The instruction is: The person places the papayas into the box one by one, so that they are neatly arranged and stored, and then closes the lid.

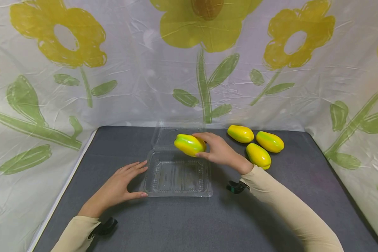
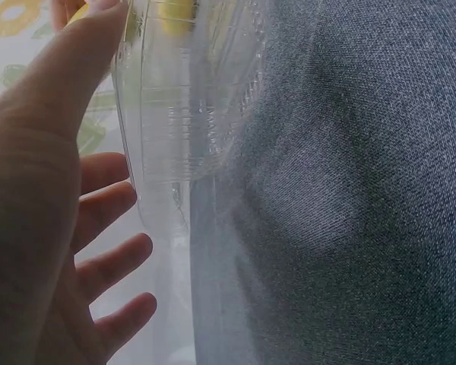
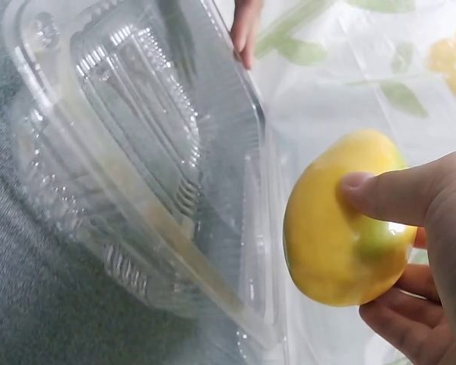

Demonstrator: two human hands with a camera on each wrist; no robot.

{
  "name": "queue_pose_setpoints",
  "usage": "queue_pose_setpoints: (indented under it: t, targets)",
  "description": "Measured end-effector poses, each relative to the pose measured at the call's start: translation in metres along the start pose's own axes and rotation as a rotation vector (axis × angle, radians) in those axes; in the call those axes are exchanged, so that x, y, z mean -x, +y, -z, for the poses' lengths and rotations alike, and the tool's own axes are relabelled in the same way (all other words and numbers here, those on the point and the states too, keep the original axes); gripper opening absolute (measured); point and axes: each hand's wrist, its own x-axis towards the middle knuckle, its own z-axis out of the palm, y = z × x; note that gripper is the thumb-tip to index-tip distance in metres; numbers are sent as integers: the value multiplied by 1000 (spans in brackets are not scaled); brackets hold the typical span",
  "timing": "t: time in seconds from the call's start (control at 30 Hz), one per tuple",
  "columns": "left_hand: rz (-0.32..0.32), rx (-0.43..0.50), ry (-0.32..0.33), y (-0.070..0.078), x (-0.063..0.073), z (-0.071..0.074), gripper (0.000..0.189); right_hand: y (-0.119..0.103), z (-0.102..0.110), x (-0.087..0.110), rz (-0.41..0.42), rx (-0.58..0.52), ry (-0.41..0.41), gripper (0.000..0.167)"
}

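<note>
My right hand (image 1: 218,150) grips a yellow-green papaya (image 1: 189,145) between thumb and fingers, raised over the back edge of a clear plastic clamshell box (image 1: 177,190). In the right wrist view the thumb presses the side of the papaya (image 3: 334,251) and the fingers curl under it. The box lies with its lid (image 1: 163,134) folded back, and its tray holds nothing. At the box's left side is my left hand (image 1: 119,185), thumb and fingers spread, fingertips right at the rim. In the left wrist view its relaxed fingers (image 2: 114,266) lie along the box wall.
Three more papayas (image 1: 258,156) lie grouped at the back right of the dark grey table (image 1: 182,227), behind my right wrist. A white curtain (image 1: 138,70) with yellow flowers hangs along the table's back and sides. Both wrists wear black bands (image 1: 105,226).
</note>
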Motion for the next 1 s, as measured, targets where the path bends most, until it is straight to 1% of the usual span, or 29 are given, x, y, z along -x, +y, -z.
queue_pose_setpoints:
  t: [0.3,0.7,1.0]
  targets:
    - [18,3,-25,1,-1,0,87,-7,-8,-11,18,-9,-1,68]
    - [7,-1,-5,0,0,-2,88,-16,-18,-24,62,1,-17,67]
    - [9,-4,-13,0,-1,0,89,-21,-28,-33,72,-6,-29,67]
